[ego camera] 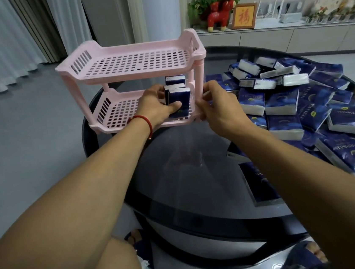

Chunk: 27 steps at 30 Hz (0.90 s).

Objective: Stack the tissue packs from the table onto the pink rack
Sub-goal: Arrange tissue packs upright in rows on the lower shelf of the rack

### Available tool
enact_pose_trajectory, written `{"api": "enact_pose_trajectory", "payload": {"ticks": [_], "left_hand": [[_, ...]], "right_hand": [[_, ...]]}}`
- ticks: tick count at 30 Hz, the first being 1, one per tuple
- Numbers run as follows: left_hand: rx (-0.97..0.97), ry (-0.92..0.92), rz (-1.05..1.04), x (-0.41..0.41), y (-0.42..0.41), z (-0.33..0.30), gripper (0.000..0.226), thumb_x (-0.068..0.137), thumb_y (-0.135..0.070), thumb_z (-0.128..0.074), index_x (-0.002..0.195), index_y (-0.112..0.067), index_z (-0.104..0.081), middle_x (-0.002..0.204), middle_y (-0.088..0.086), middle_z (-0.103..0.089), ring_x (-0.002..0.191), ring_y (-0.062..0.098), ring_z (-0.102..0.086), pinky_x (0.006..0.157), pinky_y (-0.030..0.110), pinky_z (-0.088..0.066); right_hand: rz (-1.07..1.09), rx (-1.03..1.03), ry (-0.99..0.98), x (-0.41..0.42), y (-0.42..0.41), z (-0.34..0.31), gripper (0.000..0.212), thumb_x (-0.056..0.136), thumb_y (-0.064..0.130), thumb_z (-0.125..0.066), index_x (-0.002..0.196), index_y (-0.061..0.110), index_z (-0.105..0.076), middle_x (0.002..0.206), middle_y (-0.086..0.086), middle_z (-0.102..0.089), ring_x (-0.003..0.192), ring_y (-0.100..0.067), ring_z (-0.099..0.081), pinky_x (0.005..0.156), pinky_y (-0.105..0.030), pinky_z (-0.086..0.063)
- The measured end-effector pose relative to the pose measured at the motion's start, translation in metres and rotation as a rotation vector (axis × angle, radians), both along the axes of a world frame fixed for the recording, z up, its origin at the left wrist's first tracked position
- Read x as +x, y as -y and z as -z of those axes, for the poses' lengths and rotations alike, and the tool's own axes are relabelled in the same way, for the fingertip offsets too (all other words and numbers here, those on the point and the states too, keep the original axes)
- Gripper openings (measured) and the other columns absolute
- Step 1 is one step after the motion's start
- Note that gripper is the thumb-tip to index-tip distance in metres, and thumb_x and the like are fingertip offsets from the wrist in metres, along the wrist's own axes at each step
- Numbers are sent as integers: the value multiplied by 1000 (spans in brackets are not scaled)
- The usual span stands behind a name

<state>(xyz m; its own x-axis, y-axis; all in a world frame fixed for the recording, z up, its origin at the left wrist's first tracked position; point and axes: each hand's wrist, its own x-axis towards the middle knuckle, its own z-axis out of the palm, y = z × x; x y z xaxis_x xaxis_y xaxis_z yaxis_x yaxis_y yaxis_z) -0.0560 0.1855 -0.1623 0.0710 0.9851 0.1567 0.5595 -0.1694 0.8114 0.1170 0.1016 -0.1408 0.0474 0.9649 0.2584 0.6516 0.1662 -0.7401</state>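
Left hand [155,104] grips upright tissue pack [179,103] on pink rack [134,70] lower shelf; right hand [218,105] pinches the rack's right end.

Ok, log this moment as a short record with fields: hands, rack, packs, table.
left hand: grips an upright tissue pack on the lower shelf
right hand: at the pink rack, right end of the lower shelf
top shelf: no packs
lower shelf: few packs, right end
table: loose packs piled right
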Motion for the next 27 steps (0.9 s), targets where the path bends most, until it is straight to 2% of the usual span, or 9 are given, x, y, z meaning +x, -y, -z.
{"api": "enact_pose_trajectory", "payload": {"ticks": [3, 6, 11, 15, 19, 20, 25, 27], "left_hand": [[4, -169, 61, -4, 1, 4, 65, 74, -22, -87, 133, -24, -60, 116, -4, -70, 100, 15, -68, 94, 32, -56], [-11, -234, 58, 0, -1, 0, 64, 74, -19, -85, 133, -23, -61, 115, -4, -71, 98, 16, -68, 86, 26, -51], [-58, -265, -17, 6, -10, -2, 55, 73, -22, -83, 124, -21, -64, 112, -1, -73, 102, 20, -68, 84, 27, -53], [-89, -223, -97, 10, -18, 1, 60, 73, -20, -81, 126, -21, -53, 114, -1, -69, 102, 20, -65, 78, 26, -49], [-109, -248, -19, 16, -17, -2, 78, 62, -28, -86, 130, -24, -50, 113, -2, -67, 100, 21, -64, 90, 37, -56], [-102, -264, -15, 18, -16, -3, 78, 57, -31, -86, 127, -26, -52, 110, -2, -68, 98, 21, -65, 89, 39, -57], [-84, -273, -26, 29, -14, -6, 59, 55, -33, -81, 111, -26, -65, 99, -3, -72, 90, 21, -68, 71, 28, -51], [-84, -260, -42, 31, -13, -6, 60, 51, -36, -76, 109, -26, -65, 98, -3, -72, 89, 21, -69, 72, 29, -54]], "right_hand": [[-26, -21, 15, -1, 1, 0, 17, 105, 21, -50, 122, 16, -48, 109, -2, -63, 91, -26, -68, 83, -50, -59], [-34, -36, 47, -2, -2, -1, 16, 106, 22, -48, 121, 17, -47, 110, -6, -63, 89, -26, -68, 80, -49, -60], [-38, -26, 53, 0, -6, 1, 14, 105, 22, -49, 118, 19, -46, 110, -3, -62, 90, -26, -68, 78, -48, -61], [-41, -24, 50, 1, -7, 3, 15, 105, 22, -50, 119, 19, -46, 107, -3, -64, 88, -26, -69, 77, -49, -60], [-46, -24, 29, 1, -8, 3, 13, 106, 26, -48, 119, 24, -46, 108, 0, -62, 86, -22, -70, 78, -47, -61], [-46, -21, 29, 1, -8, 3, 12, 107, 27, -47, 119, 25, -45, 108, 1, -62, 85, -21, -70, 78, -46, -61], [-49, -9, 42, 3, -8, 3, 14, 106, 27, -47, 119, 22, -47, 108, -2, -64, 84, -23, -69, 76, -50, -60], [-47, -8, 52, 3, -8, 3, 16, 106, 28, -47, 122, 22, -47, 108, -3, -64, 83, -23, -69, 74, -50, -60]]}}
